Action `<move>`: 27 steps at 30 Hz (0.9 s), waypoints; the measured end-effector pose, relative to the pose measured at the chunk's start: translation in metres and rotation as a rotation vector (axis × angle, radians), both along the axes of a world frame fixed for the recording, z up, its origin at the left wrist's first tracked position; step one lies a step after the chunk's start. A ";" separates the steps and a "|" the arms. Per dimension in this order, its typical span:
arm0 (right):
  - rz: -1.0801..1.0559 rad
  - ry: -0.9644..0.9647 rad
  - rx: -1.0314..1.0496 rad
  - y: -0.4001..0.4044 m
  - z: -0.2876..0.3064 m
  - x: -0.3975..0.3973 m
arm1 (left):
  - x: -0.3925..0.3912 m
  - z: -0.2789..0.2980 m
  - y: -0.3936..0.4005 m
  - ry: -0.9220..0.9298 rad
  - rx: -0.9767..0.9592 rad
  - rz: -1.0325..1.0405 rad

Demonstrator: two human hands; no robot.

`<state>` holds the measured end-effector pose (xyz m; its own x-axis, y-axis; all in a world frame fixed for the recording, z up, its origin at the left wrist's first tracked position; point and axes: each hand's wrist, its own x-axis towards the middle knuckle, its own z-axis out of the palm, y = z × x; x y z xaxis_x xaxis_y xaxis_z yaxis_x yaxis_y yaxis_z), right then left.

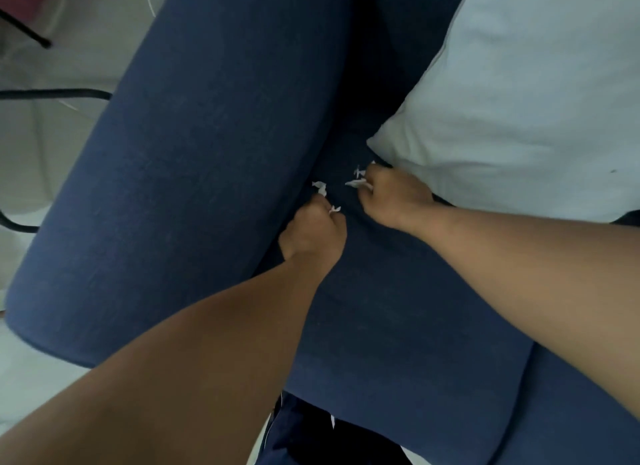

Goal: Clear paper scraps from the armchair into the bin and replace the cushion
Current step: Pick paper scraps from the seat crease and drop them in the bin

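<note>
Both hands are working at the back of the armchair seat [381, 309], where it meets the left armrest [180, 153]. The left hand [313, 231] is curling shut around white paper scraps [320, 187], with one bit poking out between thumb and finger and another lying just beyond its fingertips. The right hand [391, 194] is also closing on scraps, pinching several against the seat right beside the lower corner of the pale cushion [519, 101].

To do this well, the fingers should be sweeping the pieces together before lifting, since such small, light scraps are likely to slip free or slide into the crease by the armrest. The loose bit near the left hand is needing a second pinch.

The seat is dark blue woven fabric, so the white bits are showing clearly. The cushion is leaning toward the back right of the seat. A pale floor [52, 135] with a dark cable [55, 93] is showing at the left. No bin is in view.
</note>
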<state>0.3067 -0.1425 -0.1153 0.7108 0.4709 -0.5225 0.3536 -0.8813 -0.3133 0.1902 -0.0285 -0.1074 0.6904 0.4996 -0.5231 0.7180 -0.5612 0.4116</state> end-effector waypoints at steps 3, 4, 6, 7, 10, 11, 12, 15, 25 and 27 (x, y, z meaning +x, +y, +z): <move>0.008 0.002 -0.003 -0.015 0.014 -0.008 | -0.005 0.013 -0.008 0.004 0.010 0.015; 0.010 0.002 -0.009 -0.020 0.017 -0.011 | -0.007 0.017 -0.011 0.009 0.013 0.023; 0.020 -0.001 -0.015 -0.029 0.025 -0.018 | -0.015 0.025 -0.017 0.015 0.021 0.046; 0.029 -0.002 -0.018 -0.033 0.028 -0.021 | -0.020 0.029 -0.021 0.017 0.027 0.062; 0.069 0.017 -0.033 -0.041 0.041 -0.034 | -0.036 0.041 -0.031 0.023 0.040 0.125; 0.086 0.020 -0.038 -0.042 0.045 -0.039 | -0.042 0.045 -0.034 0.023 0.042 0.150; 0.106 0.022 -0.044 -0.042 0.049 -0.045 | -0.049 0.050 -0.037 0.025 0.044 0.174; 0.187 0.040 -0.070 -0.036 0.060 -0.063 | -0.075 0.065 -0.043 0.033 0.048 0.244; 0.417 0.072 -0.099 0.022 0.075 -0.134 | -0.190 0.072 -0.032 0.146 0.019 0.462; 0.459 0.086 -0.096 0.035 0.073 -0.155 | -0.218 0.064 -0.028 0.152 -0.003 0.508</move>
<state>0.1512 -0.1075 -0.0420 0.3925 0.6730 -0.6269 0.6897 -0.6663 -0.2835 -0.0273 -0.0565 -0.0429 0.2780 0.7498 -0.6004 0.9508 -0.1257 0.2832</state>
